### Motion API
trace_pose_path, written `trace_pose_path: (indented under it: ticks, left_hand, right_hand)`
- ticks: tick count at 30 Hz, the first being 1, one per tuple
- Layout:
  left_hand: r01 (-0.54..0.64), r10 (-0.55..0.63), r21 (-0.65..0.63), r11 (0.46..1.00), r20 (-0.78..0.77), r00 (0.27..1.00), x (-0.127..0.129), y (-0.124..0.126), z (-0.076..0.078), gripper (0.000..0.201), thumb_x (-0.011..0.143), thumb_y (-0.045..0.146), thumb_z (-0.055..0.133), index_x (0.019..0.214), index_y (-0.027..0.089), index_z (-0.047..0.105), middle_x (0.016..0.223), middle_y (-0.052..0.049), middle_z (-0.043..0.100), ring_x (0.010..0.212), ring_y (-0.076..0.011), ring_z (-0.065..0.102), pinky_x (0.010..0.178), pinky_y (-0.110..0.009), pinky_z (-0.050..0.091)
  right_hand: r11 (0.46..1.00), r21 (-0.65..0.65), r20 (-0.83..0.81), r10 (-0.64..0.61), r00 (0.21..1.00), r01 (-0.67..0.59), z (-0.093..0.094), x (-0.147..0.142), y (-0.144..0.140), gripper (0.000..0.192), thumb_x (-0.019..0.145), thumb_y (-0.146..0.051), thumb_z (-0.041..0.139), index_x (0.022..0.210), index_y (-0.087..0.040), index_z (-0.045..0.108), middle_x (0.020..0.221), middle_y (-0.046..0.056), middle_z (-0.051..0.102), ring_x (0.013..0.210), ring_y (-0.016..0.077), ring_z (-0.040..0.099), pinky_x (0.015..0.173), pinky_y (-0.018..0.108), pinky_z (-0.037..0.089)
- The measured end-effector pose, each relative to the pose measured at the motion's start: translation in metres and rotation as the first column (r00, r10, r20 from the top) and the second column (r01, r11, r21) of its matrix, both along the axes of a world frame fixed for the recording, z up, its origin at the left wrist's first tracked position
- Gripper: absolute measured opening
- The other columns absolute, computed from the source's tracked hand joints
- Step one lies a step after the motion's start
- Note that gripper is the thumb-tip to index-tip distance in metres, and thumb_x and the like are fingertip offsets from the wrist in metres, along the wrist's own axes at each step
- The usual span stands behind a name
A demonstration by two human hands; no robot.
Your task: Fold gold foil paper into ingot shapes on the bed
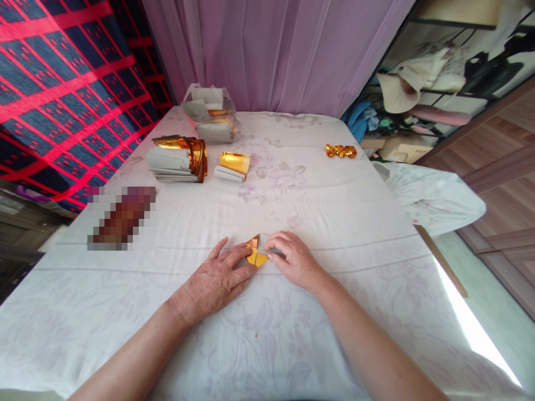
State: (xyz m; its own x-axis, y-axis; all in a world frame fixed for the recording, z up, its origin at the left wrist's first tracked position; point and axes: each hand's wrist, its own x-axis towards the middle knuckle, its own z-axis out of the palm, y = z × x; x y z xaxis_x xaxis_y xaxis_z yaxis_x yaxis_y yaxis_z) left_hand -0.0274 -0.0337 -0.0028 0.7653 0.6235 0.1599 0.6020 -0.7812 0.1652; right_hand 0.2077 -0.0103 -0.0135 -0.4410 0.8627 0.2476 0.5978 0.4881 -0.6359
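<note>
A small piece of gold foil paper (262,260), part folded with a grey-white flap (262,244), lies on the tablecloth between my hands. My left hand (213,281) rests flat with spread fingers, and its fingertips press on the paper's left side. At the right edge my right hand (295,259) has curled fingers, with thumb and index pinching the flap. Further back stands a thick stack of gold-and-grey paper sheets (173,162). Beside it is a smaller bundle of the same paper (234,165). Folded gold pieces (340,151) sit in a row at the far right.
A clear plastic bag (213,117) of more paper stands at the table's back left. A pixelated dark reddish item (123,217) lies at left. The table has a white floral cloth (351,223). Beyond are a purple curtain (267,50) and a shelf with hats (401,83).
</note>
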Motion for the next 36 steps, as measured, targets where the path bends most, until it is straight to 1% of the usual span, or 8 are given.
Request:
trace_pose_path:
  ticks: [5, 9, 13, 19, 26, 29, 32, 36]
  left_hand:
    - [0.0, 0.001, -0.039, 0.999, 0.02, 1.0, 0.003, 0.004, 0.002, 0.019, 0.095, 0.029, 0.047, 0.109, 0.028, 0.058, 0.132, -0.006, 0.054, 0.129, -0.0205, 0.047, 0.116, -0.054, 0.02]
    - [0.003, 0.005, -0.098, 0.995, 0.082, 0.997, 0.006, 0.01, 0.004, 0.016, 0.096, 0.029, 0.047, 0.102, 0.027, 0.061, 0.124, -0.005, 0.059, 0.123, -0.0183, 0.053, 0.116, -0.054, 0.016]
    - [0.004, 0.013, -0.138, 0.99, 0.12, 0.993, 0.008, 0.015, 0.005, 0.017, 0.096, 0.024, 0.045, 0.1, 0.025, 0.061, 0.121, -0.004, 0.063, 0.123, -0.0178, 0.053, 0.116, -0.056, 0.014]
    - [0.019, 0.005, -0.192, 0.981, 0.125, 0.992, 0.009, 0.021, 0.01, 0.015, 0.092, 0.017, 0.047, 0.101, 0.023, 0.059, 0.12, -0.004, 0.064, 0.12, -0.0158, 0.056, 0.117, -0.053, 0.012]
    - [-0.112, 0.119, -0.067, 0.991, 0.121, 0.985, 0.006, 0.029, 0.012, 0.019, 0.089, 0.012, 0.047, 0.098, 0.021, 0.062, 0.119, -0.007, 0.062, 0.111, -0.0191, 0.059, 0.108, -0.051, 0.034]
    - [-0.231, 0.22, 0.062, 0.971, 0.143, 0.965, 0.009, 0.018, 0.011, 0.017, 0.09, 0.017, 0.052, 0.1, 0.02, 0.064, 0.111, -0.009, 0.063, 0.1, -0.0224, 0.061, 0.091, -0.043, 0.049]
    - [-0.292, 0.276, 0.118, 0.949, 0.129, 0.952, 0.017, 0.001, 0.011, 0.021, 0.091, 0.018, 0.05, 0.108, 0.02, 0.063, 0.105, -0.008, 0.064, 0.091, -0.0227, 0.062, 0.082, -0.041, 0.052]
    - [-0.33, 0.312, 0.088, 0.94, 0.17, 0.935, 0.03, -0.015, 0.006, 0.034, 0.092, 0.021, 0.049, 0.126, 0.018, 0.052, 0.126, -0.013, 0.058, 0.112, -0.0257, 0.058, 0.093, -0.043, 0.052]
  right_hand:
    - [0.996, 0.065, -0.152, -0.055, 0.987, 0.065, -0.004, 0.005, 0.002, 0.034, 0.074, 0.003, 0.043, 0.088, -0.022, 0.061, 0.099, 0.004, 0.066, 0.096, 0.0183, 0.061, 0.086, 0.036, 0.049]
    - [0.972, 0.161, -0.087, -0.156, 0.984, 0.169, -0.008, 0.005, 0.004, 0.036, 0.072, 0.001, 0.043, 0.093, -0.022, 0.061, 0.102, 0.007, 0.066, 0.1, 0.0218, 0.059, 0.089, 0.039, 0.048]
    - [0.982, 0.154, 0.014, -0.111, 0.994, 0.108, -0.008, 0.008, 0.005, 0.043, 0.068, 0.004, 0.04, 0.094, -0.022, 0.061, 0.093, 0.004, 0.067, 0.091, 0.0209, 0.059, 0.084, 0.037, 0.048]
    - [0.992, 0.119, -0.019, 0.035, 0.999, -0.033, -0.002, 0.02, 0.004, 0.036, 0.078, 0.002, 0.043, 0.098, -0.021, 0.063, 0.096, 0.005, 0.067, 0.091, 0.0188, 0.06, 0.084, 0.035, 0.048]
    - [0.983, 0.161, 0.048, 0.077, 0.996, -0.084, -0.006, 0.023, 0.003, 0.026, 0.085, -0.005, 0.052, 0.098, -0.021, 0.067, 0.094, 0.004, 0.066, 0.091, 0.0186, 0.059, 0.083, 0.035, 0.047]
    - [0.979, 0.178, 0.088, 0.085, 0.992, -0.1, -0.007, 0.021, 0.002, 0.019, 0.087, -0.009, 0.056, 0.095, -0.022, 0.068, 0.092, 0.004, 0.067, 0.089, 0.0187, 0.058, 0.081, 0.035, 0.046]
    - [0.979, 0.173, 0.106, 0.096, 0.99, -0.113, -0.004, 0.017, 0.0, 0.016, 0.087, -0.012, 0.059, 0.095, -0.022, 0.069, 0.092, 0.004, 0.067, 0.09, 0.0188, 0.058, 0.081, 0.035, 0.045]
    - [0.98, 0.159, 0.125, 0.102, 0.987, -0.122, 0.004, 0.009, -0.006, 0.014, 0.084, -0.012, 0.063, 0.092, -0.021, 0.069, 0.091, 0.004, 0.067, 0.089, 0.0188, 0.058, 0.08, 0.034, 0.044]
